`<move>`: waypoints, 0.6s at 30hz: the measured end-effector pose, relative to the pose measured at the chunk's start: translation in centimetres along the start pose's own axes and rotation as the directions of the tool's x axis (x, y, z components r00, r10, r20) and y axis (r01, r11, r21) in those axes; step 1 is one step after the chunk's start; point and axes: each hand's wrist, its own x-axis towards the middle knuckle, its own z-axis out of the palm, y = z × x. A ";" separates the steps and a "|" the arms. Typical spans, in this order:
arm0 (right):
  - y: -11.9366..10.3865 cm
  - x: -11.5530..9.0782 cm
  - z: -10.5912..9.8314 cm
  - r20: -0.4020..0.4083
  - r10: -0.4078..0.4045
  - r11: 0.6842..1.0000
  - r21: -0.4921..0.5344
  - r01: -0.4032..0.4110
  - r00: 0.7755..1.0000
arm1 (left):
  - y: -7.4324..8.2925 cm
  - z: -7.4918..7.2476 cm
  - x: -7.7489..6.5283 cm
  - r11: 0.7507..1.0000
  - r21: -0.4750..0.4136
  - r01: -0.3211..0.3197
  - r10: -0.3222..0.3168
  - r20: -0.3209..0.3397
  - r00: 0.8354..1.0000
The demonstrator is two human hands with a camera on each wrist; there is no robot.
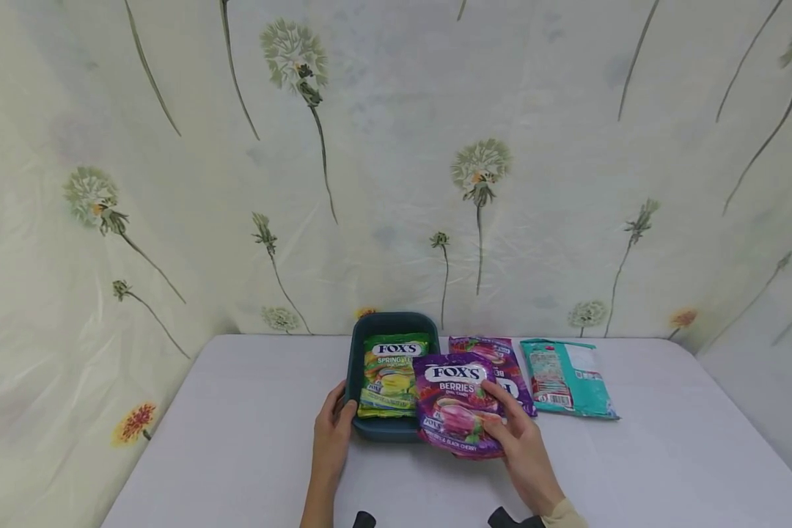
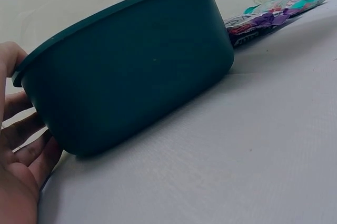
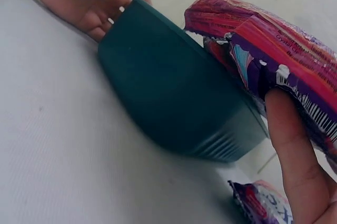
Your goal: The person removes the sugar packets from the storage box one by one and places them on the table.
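My left hand (image 1: 332, 433) grips the near left side of a dark teal plastic tub (image 1: 392, 433), its thumb at the rim and its other fingers against the outer wall. Inside the tub lies a green and yellow Fox's candy bag (image 1: 394, 374), face up. With the right hand (image 1: 521, 440) I hold a purple Fox's Berries candy bag (image 1: 455, 403), fingers over its front and right edge. This bag is raised and tilted, overlapping the tub's right rim. In the right wrist view, one finger (image 3: 295, 150) lies under the purple bag (image 3: 284, 50).
Another purple Fox's bag (image 1: 518, 381) lies on the white table (image 1: 673, 440) right of the tub, partly hidden by the held one. Farther right is a teal candy bag (image 1: 567, 378), back side up. A dandelion-print curtain (image 1: 383, 183) hangs behind the table.
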 end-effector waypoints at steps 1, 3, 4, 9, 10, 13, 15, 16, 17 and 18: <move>0.1 -0.1 -0.2 -0.002 0.000 1.000 -0.004 0.000 1.000 | 0.0 0.0 0.0 1.000 -0.001 0.000 0.000 0.001 1.000; 0.2 -0.2 -0.5 -0.010 0.005 1.000 -0.016 -0.005 1.000 | 0.0 0.1 0.0 1.000 -0.003 0.000 0.000 0.001 1.000; 0.2 -0.3 -0.6 -0.016 0.012 1.000 -0.021 -0.012 1.000 | 0.0 0.1 0.0 1.000 -0.004 -0.002 0.002 0.001 1.000; 0.3 -0.5 -1.4 -0.037 0.047 0.998 -0.037 -0.048 0.998 | -0.2 0.1 0.0 1.000 -0.009 -0.004 0.004 0.000 1.000; 0.4 -0.5 -1.6 -0.037 0.050 0.998 -0.040 -0.052 0.998 | -0.2 0.1 0.0 1.000 -0.010 -0.003 0.003 0.002 1.000; 0.4 -0.7 -2.0 -0.036 0.060 0.998 -0.035 -0.061 0.998 | -0.4 0.1 0.1 1.000 -0.011 0.001 -0.001 0.002 1.000; 0.4 -0.8 -2.3 -0.040 0.068 0.997 -0.037 -0.069 0.997 | -0.5 0.1 0.1 1.000 -0.010 0.002 -0.002 0.003 1.000; 0.4 -0.9 -2.4 -0.044 0.072 0.997 -0.037 -0.073 0.996 | -0.5 0.1 0.1 1.000 -0.007 0.001 -0.001 0.002 1.000; 0.4 -0.9 -2.6 -0.049 0.075 0.996 -0.042 -0.077 0.996 | -0.5 0.1 0.1 1.000 -0.003 -0.001 0.001 0.001 1.000; 0.4 -1.0 -2.7 -0.054 0.078 0.995 -0.050 -0.081 0.995 | -0.5 0.1 0.1 1.000 -0.001 -0.002 0.002 0.001 1.000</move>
